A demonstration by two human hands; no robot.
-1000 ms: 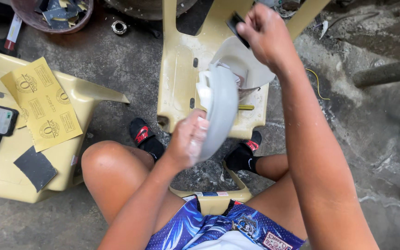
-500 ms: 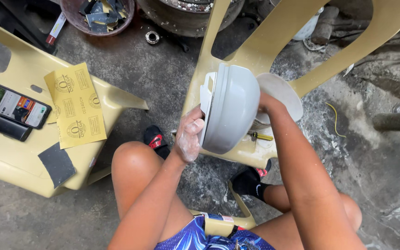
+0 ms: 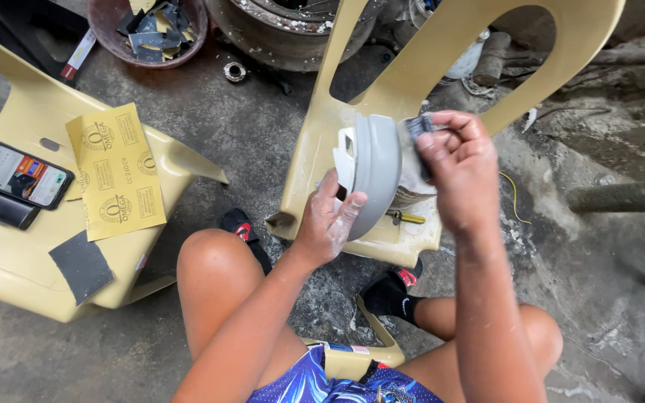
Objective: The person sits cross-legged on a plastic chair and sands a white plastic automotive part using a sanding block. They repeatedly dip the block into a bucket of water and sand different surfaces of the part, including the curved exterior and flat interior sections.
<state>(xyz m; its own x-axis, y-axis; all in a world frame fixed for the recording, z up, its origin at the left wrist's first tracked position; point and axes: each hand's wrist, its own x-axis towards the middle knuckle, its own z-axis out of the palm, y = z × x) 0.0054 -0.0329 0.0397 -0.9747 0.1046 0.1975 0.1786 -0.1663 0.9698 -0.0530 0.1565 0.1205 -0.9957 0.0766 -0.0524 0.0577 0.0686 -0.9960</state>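
My left hand (image 3: pixel 329 221) grips the lower edge of a grey rounded plastic cover (image 3: pixel 373 173) and holds it on edge over the seat of a yellow plastic chair (image 3: pixel 382 112). My right hand (image 3: pixel 458 166) pinches a small dark piece of sandpaper (image 3: pixel 416 127) against the cover's upper right side. A white bowl-like part behind the cover is mostly hidden by that hand. My fingers are dusted with pale powder.
A second yellow chair (image 3: pixel 9 269) at the left carries yellow sandpaper sheets (image 3: pixel 117 172), a dark sandpaper piece (image 3: pixel 80 265), a phone (image 3: pixel 15 169) and a black wallet (image 3: pixel 3 208). A bowl of scraps (image 3: pixel 151 30) and a metal rim (image 3: pixel 278 30) lie beyond. My knees are below.
The view has shifted, with the chairs lower in frame. The cover has turned more edge-on, and my right hand has come from behind it to its upper right side with sandpaper.
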